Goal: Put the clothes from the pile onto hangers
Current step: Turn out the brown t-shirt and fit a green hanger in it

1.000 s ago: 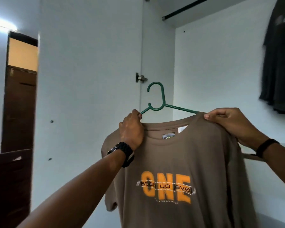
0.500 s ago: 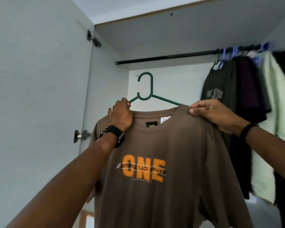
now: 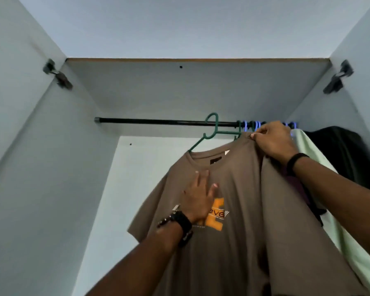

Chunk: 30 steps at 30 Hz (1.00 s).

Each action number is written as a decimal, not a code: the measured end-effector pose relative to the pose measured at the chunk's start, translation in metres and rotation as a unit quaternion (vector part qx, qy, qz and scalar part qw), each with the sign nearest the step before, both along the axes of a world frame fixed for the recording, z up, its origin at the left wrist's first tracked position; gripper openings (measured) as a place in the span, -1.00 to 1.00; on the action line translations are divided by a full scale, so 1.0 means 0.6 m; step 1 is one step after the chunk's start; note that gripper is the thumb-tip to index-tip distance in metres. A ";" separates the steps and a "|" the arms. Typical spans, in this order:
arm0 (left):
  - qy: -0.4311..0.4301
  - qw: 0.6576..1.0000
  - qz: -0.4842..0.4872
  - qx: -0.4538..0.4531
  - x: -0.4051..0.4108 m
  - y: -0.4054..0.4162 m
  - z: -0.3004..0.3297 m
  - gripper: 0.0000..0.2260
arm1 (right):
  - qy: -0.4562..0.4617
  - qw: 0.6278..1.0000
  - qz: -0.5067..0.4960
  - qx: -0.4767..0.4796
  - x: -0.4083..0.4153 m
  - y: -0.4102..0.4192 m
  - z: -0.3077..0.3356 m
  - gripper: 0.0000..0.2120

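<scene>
So the wardrobe (image 3: 51,167) fills pretty much the whole view, both doors swung open with a hinge (image 3: 58,74) at the top left and another hinge (image 3: 338,77) at the top right. Next biggest is the brown t-shirt (image 3: 233,242), sitting on the green hanger (image 3: 209,135), whose hook is now over the black rail (image 3: 158,122). Half a second ago that hook was below the rail and well left of the hung clothes; now it's right beside the blue hangers (image 3: 247,126) crowded at the rail's right end.

Writing-wise, the orange print on the chest is mostly covered by the left arm. All I can read is "eve" on a dark strip over the big orange letter, where the earlier frames showed "ONE" and "step up level". There's a dark neck tag inside the collar, but it's too small to read.

To the right hang a pale green garment (image 3: 340,210) and a dark garment (image 3: 346,154), touching the brown shirt's right side.

The right hand (image 3: 273,144) has a closed grip pinching the shirt's right shoulder up by the rail, same as before. The left hand (image 3: 200,195) has let go of the hanger's left arm and now lies flat with straight fingers on the chest of the shirt, grip open, holding nothing. It has a black watch (image 3: 179,223) on that wrist and there's a black band (image 3: 295,162) on the right.
</scene>
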<state>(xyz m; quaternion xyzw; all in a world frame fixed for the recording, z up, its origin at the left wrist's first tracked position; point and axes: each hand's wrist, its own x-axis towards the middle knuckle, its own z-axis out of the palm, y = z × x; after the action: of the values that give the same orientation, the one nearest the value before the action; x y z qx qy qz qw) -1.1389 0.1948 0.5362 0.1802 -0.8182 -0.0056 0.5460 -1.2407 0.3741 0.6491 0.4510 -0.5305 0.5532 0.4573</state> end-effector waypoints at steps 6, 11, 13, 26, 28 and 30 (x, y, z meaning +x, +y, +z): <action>-0.060 0.996 -0.032 -0.063 -0.161 -0.082 0.053 -0.43 | -0.037 0.996 -0.030 -0.079 -0.103 -0.096 0.117 -0.80; -0.049 0.993 -0.072 -0.080 -0.230 -0.119 0.107 -0.42 | -0.043 0.990 -0.034 -0.128 -0.153 -0.176 0.177 -0.80; -0.028 0.991 -0.098 -0.082 -0.245 -0.125 0.122 -0.53 | -0.063 0.989 -0.043 -0.131 -0.169 -0.206 0.192 -0.84; -0.068 0.974 -0.215 -0.003 -0.284 -0.168 0.141 -0.36 | -0.025 0.992 -0.119 -0.041 -0.216 -0.291 0.200 -0.81; -0.076 0.970 -0.229 0.034 -0.286 -0.164 0.130 -0.33 | -0.043 0.996 -0.070 -0.031 -0.219 -0.275 0.181 -0.87; -0.085 0.968 -0.231 0.044 -0.282 -0.150 0.117 -0.33 | -0.060 0.998 -0.001 -0.017 -0.221 -0.259 0.155 -0.95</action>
<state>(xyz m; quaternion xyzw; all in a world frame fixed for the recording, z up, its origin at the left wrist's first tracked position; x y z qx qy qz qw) -1.3080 0.1047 0.6066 0.0099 -0.8802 -0.1519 0.4496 -1.3730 0.2188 0.7418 0.4085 -0.5477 0.5879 0.4330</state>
